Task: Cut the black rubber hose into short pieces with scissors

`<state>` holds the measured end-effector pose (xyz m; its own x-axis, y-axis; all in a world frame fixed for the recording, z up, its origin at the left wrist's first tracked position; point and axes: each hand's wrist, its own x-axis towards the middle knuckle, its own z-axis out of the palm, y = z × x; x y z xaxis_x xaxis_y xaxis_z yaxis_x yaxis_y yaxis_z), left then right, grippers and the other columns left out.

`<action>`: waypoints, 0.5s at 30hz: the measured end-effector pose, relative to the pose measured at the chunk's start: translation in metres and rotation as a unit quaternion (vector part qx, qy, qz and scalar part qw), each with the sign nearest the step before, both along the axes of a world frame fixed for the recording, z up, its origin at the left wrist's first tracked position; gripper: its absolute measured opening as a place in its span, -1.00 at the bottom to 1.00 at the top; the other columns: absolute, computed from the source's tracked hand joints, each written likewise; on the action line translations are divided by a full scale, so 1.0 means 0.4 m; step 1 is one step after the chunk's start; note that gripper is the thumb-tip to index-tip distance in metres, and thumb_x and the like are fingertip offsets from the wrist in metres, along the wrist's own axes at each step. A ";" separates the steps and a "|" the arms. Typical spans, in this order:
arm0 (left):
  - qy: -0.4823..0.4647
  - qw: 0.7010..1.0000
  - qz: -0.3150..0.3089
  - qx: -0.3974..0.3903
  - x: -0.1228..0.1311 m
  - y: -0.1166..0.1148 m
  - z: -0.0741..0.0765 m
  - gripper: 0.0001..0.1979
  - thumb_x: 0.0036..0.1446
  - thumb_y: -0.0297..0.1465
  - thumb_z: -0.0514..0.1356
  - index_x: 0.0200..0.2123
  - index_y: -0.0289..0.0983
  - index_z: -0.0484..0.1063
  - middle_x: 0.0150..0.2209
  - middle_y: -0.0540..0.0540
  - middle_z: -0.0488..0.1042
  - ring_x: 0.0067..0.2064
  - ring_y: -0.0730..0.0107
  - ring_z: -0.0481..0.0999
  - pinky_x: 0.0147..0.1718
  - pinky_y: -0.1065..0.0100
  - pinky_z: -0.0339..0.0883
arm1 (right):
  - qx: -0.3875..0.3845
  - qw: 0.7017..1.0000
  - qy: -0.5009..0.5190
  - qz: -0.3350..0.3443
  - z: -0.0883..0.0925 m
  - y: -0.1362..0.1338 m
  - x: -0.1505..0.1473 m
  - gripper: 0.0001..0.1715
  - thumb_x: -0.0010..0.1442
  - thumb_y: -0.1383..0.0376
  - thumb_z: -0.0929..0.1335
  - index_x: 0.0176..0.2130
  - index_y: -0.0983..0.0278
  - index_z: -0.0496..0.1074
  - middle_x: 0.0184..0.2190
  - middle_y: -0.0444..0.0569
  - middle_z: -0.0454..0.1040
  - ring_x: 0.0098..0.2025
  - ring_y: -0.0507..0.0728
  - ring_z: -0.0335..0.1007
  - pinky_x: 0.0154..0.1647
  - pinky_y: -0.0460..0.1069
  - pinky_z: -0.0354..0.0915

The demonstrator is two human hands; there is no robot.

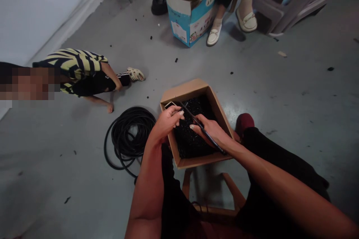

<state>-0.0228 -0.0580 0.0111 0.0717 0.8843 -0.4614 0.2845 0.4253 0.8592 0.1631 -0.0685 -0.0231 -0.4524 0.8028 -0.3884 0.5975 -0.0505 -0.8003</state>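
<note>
The right hand (211, 130) is clamping its fingers on a thin black rod (190, 114) slanting over a cardboard box (202, 161) of black scraps (190, 138); the left hand (166, 122) is curling its fingers together just beside the rod's upper end, on what, I cannot tell.

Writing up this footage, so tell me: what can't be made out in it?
Head view only:
- Pale object at the box corner: the left hand hides most of it, so its kind is unclear.
- Black pieces in the cardboard box: too small to tell apart.
- Seated person's legs: cut off by the top edge.
- Blue carton contents: hidden by its walls.
</note>
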 end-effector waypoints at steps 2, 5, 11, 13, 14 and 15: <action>-0.004 1.000 -0.004 -0.007 -0.002 0.000 0.002 -0.67 0.12 -0.25 0.13 -0.12 -0.35 0.35 -0.41 -0.02 0.43 -0.53 0.61 0.29 -0.53 0.50 0.18 | 0.011 1.000 -0.004 0.005 0.000 0.000 0.002 -0.74 0.21 0.10 0.22 -0.22 0.23 0.26 -0.39 -0.04 0.45 -0.37 0.15 0.38 -0.40 -0.05 0.11; -0.011 1.000 -0.017 -0.019 -0.003 -0.003 0.004 -0.70 0.15 -0.24 0.09 -0.18 -0.35 0.37 -0.41 -0.03 0.43 -0.52 0.61 0.31 -0.53 0.51 0.21 | 0.029 0.999 -0.019 0.015 -0.002 -0.002 0.008 -0.76 0.20 0.11 0.23 -0.22 0.22 0.26 -0.39 -0.04 0.44 -0.37 0.14 0.37 -0.41 -0.06 0.09; -0.050 0.996 -0.058 -0.052 -0.001 -0.009 0.008 -0.73 0.17 -0.24 0.05 -0.37 -0.34 0.33 -0.44 -0.02 0.39 -0.55 0.61 0.31 -0.55 0.50 0.21 | 0.073 0.996 -0.034 0.039 -0.017 0.001 0.023 -0.71 0.22 0.07 0.23 -0.20 0.23 0.26 -0.33 -0.02 0.42 -0.33 0.14 0.34 -0.36 -0.04 0.11; -0.039 0.995 -0.074 -0.047 -0.002 -0.008 0.010 -0.75 0.16 -0.25 0.06 -0.38 -0.34 0.33 -0.46 0.00 0.38 -0.57 0.63 0.27 -0.58 0.51 0.16 | 0.074 0.996 -0.036 0.045 -0.019 0.002 0.028 -0.70 0.21 0.06 0.23 -0.20 0.23 0.26 -0.33 -0.02 0.41 -0.33 0.14 0.34 -0.35 -0.03 0.12; -0.026 0.995 -0.084 -0.041 -0.003 -0.006 0.010 -0.74 0.16 -0.25 0.06 -0.39 -0.34 0.34 -0.47 0.01 0.37 -0.58 0.63 0.25 -0.59 0.51 0.14 | 0.071 0.996 -0.034 0.047 -0.018 0.002 0.030 -0.69 0.20 0.06 0.23 -0.19 0.23 0.26 -0.33 -0.02 0.41 -0.32 0.15 0.34 -0.35 -0.03 0.13; -0.009 0.995 -0.097 -0.035 -0.005 -0.005 0.011 -0.74 0.17 -0.25 0.05 -0.41 -0.34 0.34 -0.49 0.01 0.36 -0.58 0.63 0.23 -0.58 0.51 0.12 | 0.068 0.996 -0.028 0.049 -0.016 0.002 0.032 -0.69 0.20 0.06 0.24 -0.19 0.23 0.25 -0.32 -0.01 0.41 -0.31 0.15 0.34 -0.34 -0.03 0.13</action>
<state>-0.0248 -0.0601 0.0155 0.2465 0.8192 -0.5179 0.3514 0.4225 0.8355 0.1758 -0.0678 -0.0296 -0.5123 0.8021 -0.3069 0.6387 0.1169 -0.7606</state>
